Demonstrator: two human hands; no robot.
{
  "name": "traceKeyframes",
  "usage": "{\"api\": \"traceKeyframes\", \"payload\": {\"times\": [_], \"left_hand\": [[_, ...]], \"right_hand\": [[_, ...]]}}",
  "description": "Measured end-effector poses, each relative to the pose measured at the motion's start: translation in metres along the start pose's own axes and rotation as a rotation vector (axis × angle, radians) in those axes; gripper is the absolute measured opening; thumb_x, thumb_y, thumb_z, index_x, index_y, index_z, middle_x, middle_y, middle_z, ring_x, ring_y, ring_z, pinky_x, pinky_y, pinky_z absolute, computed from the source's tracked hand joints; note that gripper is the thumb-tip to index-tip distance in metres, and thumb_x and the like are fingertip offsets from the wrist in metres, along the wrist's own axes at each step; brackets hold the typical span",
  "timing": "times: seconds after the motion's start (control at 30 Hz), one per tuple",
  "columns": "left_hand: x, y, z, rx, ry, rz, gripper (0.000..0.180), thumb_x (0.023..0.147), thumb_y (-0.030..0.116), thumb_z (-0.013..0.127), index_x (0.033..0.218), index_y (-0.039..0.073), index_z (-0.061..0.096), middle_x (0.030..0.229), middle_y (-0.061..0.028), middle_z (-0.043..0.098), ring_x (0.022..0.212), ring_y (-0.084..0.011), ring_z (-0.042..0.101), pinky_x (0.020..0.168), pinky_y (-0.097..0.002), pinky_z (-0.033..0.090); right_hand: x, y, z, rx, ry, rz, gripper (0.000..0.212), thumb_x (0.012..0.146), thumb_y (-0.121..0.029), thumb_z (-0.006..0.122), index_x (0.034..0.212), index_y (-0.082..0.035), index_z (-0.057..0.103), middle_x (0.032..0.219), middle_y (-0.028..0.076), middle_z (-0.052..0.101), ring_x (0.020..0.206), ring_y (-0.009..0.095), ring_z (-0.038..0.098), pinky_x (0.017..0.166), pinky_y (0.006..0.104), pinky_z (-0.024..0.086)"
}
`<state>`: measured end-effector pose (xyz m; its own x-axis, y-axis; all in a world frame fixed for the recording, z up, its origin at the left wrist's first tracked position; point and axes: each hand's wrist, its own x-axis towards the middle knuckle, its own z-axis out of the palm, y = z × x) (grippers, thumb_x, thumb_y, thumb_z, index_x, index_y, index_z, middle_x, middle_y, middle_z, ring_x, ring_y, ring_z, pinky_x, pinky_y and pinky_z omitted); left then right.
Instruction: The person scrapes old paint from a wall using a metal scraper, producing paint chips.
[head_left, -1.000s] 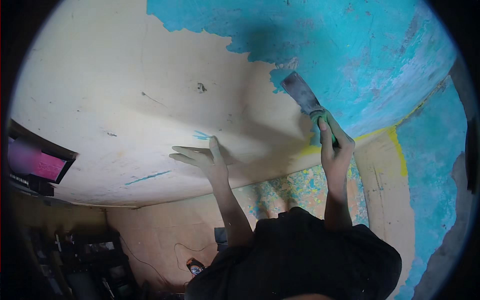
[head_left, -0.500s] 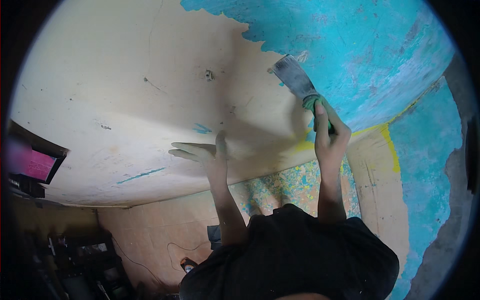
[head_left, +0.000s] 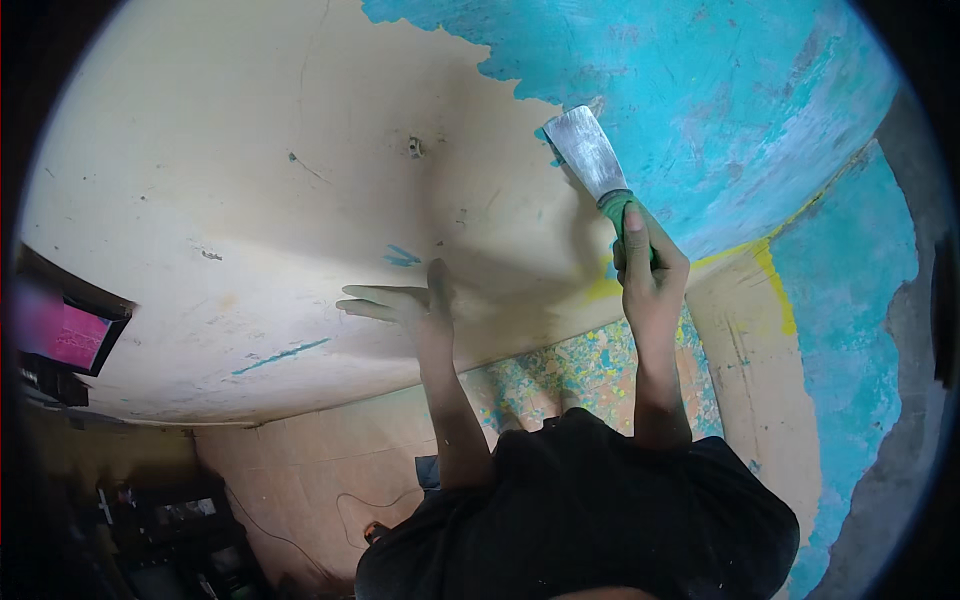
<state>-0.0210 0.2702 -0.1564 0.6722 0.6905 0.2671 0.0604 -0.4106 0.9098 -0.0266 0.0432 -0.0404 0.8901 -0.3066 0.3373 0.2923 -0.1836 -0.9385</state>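
My right hand (head_left: 650, 255) is closed around the green handle of a paint scraper (head_left: 588, 150) with a wide metal blade. The blade's edge meets the wall at the ragged border between the turquoise paint (head_left: 700, 110) and the bare cream wall (head_left: 220, 130). Further left and lower, my left hand (head_left: 405, 300) holds nothing; its fingers are stretched out and apart, the palm side against the cream wall. A small turquoise patch (head_left: 402, 256) of paint sits just above that hand.
Turquoise and yellow paint flakes (head_left: 560, 370) litter the tiled floor below the wall. A screen (head_left: 82, 335) with a pink picture is at the left edge, above dark furniture (head_left: 185, 530). A cable (head_left: 270, 530) runs over the floor. A small wall fitting (head_left: 414, 147) protrudes from the cream wall.
The scraper blade has tilted and catches more light; my right hand has shifted slightly left. My left hand stays in place on the wall.
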Motion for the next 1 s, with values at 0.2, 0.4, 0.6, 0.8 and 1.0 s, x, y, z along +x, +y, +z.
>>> {"api": "traceKeyframes", "payload": {"times": [0.2, 0.4, 0.6, 0.8, 1.0], "left_hand": [[0.006, -0.003, 0.002, 0.033, 0.012, 0.019, 0.131, 0.081, 0.05, 0.076, 0.146, -0.008, -0.021, 0.145, -0.0397, -0.033, 0.139, -0.057, -0.023, 0.115, -0.06, 0.0], [0.013, -0.021, 0.002, 0.076, 0.045, 0.063, 0.13, 0.082, 0.048, 0.076, 0.145, -0.01, -0.021, 0.143, -0.0439, -0.032, 0.136, -0.0609, -0.024, 0.113, -0.0648, 0.0], [0.01, -0.021, 0.006, 0.16, -0.017, 0.039, 0.128, 0.083, 0.045, 0.076, 0.144, -0.012, -0.022, 0.141, -0.0463, -0.032, 0.133, -0.0644, -0.024, 0.11, -0.069, 0.0], [0.01, -0.011, 0.002, 0.143, -0.064, 0.011, 0.128, 0.085, 0.044, 0.074, 0.142, -0.013, -0.026, 0.143, -0.043, -0.032, 0.139, -0.057, -0.022, 0.115, -0.0613, 0.002], [0.005, -0.014, 0.005, -0.11, -0.198, 0.039, 0.109, 0.091, 0.044, 0.068, 0.15, -0.009, -0.008, 0.155, -0.036, 0.002, 0.144, -0.0423, 0.019, 0.117, -0.0452, 0.023]], "right_hand": [[0.006, -0.013, 0.003, -0.068, 0.048, -0.087, 0.029, 0.101, -0.022, 0.057, 0.107, 0.003, 0.07, 0.064, -0.002, 0.049, 0.061, 0.004, 0.041, 0.05, 0.0232, 0.03], [-0.003, -0.011, 0.013, 0.02, 0.022, -0.098, 0.028, 0.101, -0.021, 0.055, 0.109, 0.003, 0.069, 0.064, -0.002, 0.048, 0.06, 0.004, 0.04, 0.051, 0.0232, 0.03], [-0.015, 0.015, 0.012, -0.012, 0.067, -0.06, 0.033, 0.104, -0.027, 0.05, 0.091, 0.0, 0.064, 0.061, -0.004, 0.044, 0.052, 0.002, 0.036, 0.047, 0.0216, 0.026], [-0.001, -0.03, 0.022, 0.028, 0.102, -0.126, 0.031, 0.103, -0.023, 0.053, 0.105, 0.005, 0.066, 0.064, -0.001, 0.046, 0.06, 0.006, 0.04, 0.052, 0.025, 0.032], [-0.019, 0.015, 0.005, -0.065, 0.154, -0.003, 0.03, 0.103, -0.022, 0.052, 0.107, 0.004, 0.067, 0.063, -0.001, 0.045, 0.059, 0.005, 0.039, 0.051, 0.0248, 0.031]]}}
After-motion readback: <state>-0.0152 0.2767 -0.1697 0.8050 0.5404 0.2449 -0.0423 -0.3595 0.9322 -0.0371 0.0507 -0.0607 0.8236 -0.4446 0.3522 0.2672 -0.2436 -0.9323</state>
